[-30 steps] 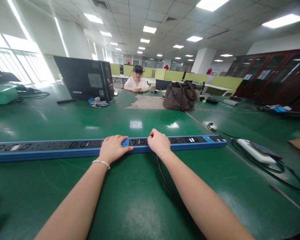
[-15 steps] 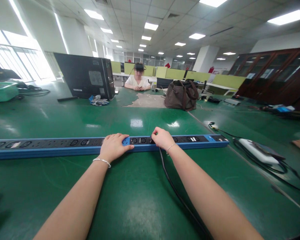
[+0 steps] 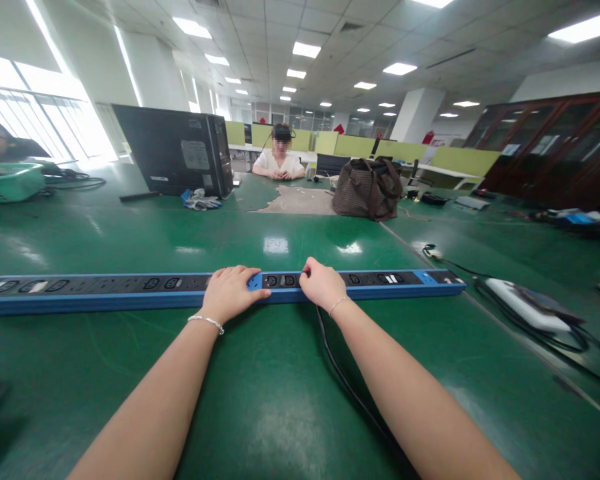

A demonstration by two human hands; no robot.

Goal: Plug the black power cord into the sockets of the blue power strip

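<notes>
A long blue and black power strip [image 3: 130, 301] lies across the green table [image 3: 260, 373], its sockets facing up. My left hand [image 3: 233, 290] rests over the middle of the strip, fingers on its far edge and thumb along the near side, gripping it. Just right of centre, my right hand [image 3: 323, 283] is closed at the strip's sockets. A black cable [image 3: 347, 383] runs from under that hand toward me along the table. Whatever plug my right fingers hold is hidden behind them.
Further back stand a black computer case [image 3: 180, 152], gloves [image 3: 201, 199] and a brown bag [image 3: 367, 189]. A white device [image 3: 527, 305] with cables lies at right, a green basket [image 3: 13, 183] at left. A person [image 3: 279, 160] sits opposite.
The view has shifted slightly, moving the scene a little to the right. My right hand has turned slightly and moved a little left along the strip; my left hand keeps its place.
</notes>
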